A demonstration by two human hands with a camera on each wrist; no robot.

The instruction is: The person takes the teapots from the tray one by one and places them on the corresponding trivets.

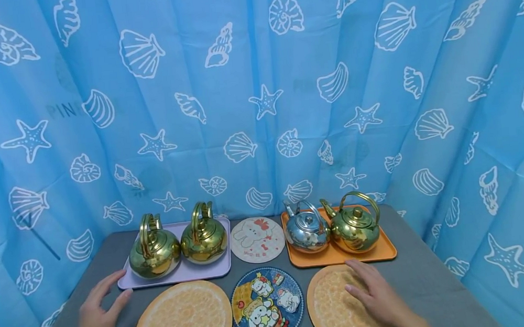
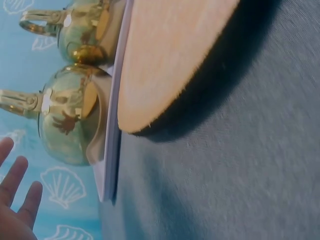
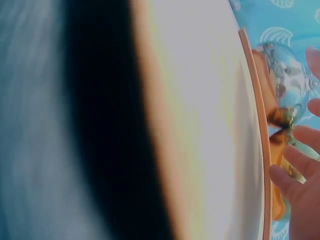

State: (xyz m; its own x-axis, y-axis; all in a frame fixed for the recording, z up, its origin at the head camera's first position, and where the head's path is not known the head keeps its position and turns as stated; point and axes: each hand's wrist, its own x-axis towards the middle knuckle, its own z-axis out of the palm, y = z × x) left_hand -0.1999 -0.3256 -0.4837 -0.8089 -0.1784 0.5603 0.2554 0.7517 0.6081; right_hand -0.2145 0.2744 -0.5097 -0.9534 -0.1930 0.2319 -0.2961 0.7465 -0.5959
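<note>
My left hand hovers with loosely spread fingers at the front left corner of the lilac tray. On that tray two gold teapots stand side by side, their handles raised. My right hand is held over the right round tan mat, fingers extended and nothing in them. Behind it an orange tray carries a silver teapot on its left and a gold teapot on its right. In the left wrist view, fingers show apart from the teapots.
Another round tan mat lies in front of the lilac tray. Between the mats is a dark blue cartoon mat, with a pale bunny mat behind it. A blue shell-patterned curtain hangs round the grey table.
</note>
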